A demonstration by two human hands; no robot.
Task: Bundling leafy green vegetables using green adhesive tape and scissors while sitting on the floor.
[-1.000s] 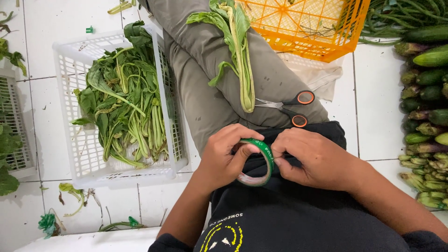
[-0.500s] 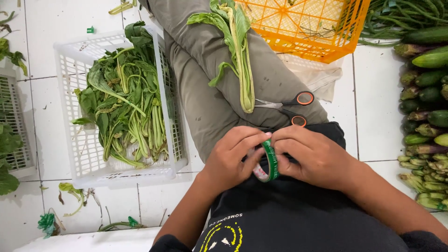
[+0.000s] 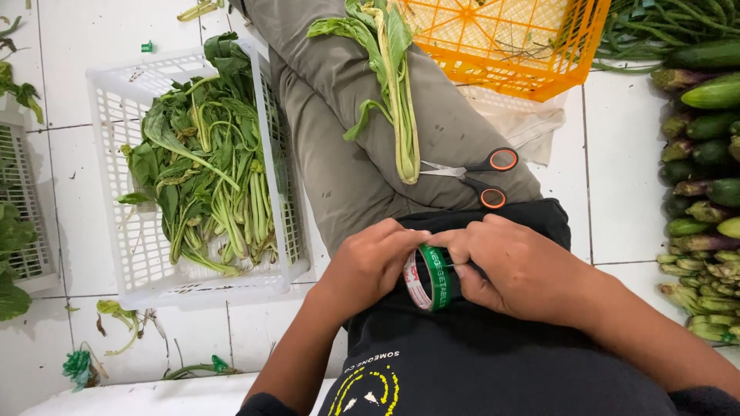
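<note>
A roll of green tape (image 3: 429, 278) stands on edge in my lap, gripped from both sides. My left hand (image 3: 368, 264) holds its left face and my right hand (image 3: 515, 267) pinches its rim from the right. A bundle of pale-stemmed leafy greens (image 3: 391, 81) lies along my grey trouser leg (image 3: 331, 146). Scissors with orange-ringed black handles (image 3: 482, 177) rest on the same leg just above my hands.
A white plastic crate (image 3: 108, 177) with leafy greens (image 3: 208, 169) sits to the left on the white tiled floor. An orange crate (image 3: 501, 38) is at the top. Cucumbers and other green vegetables (image 3: 705, 177) are piled on the right. Another white crate (image 3: 23, 200) is at far left.
The tape roll has turned from lying open toward me to standing on edge. Both hands have closed in tighter around it.
</note>
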